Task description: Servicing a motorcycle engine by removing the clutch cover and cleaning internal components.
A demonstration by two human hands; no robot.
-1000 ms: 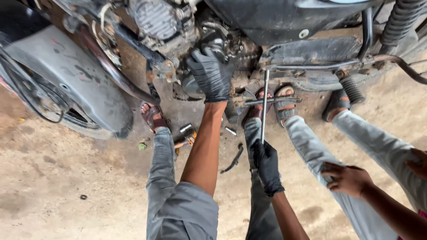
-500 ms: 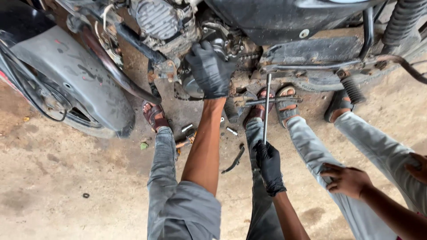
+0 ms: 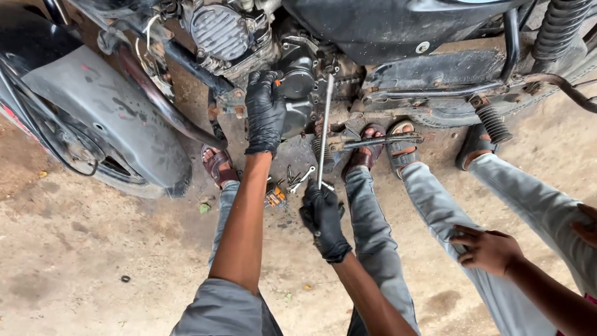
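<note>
- Dusty, stained concrete floor (image 3: 81,249) spreads under a motorcycle whose engine (image 3: 249,37) and dark side casing (image 3: 298,93) fill the top of the view, with the grey front mudguard (image 3: 106,118) off to the left.
- Left hand (image 3: 265,112), in a black glove, lies with fingers spread loosely against the engine casing, gripping nothing that I can make out.
- Right hand (image 3: 323,221), also black-gloved, is closed round the lower end of a long metal rod tool (image 3: 324,124); the rod runs nearly straight up, its top end meeting the engine just right of the casing.
- Small loose spanners and bits (image 3: 298,177) lie on the floor between the two forearms, near an orange scrap (image 3: 274,196).
- Sandalled feet (image 3: 217,165) rest beside the frame.
- Another person's bare hand (image 3: 488,249) sits on a grey trouser leg (image 3: 435,205) at the right, well apart from the tool.
</note>
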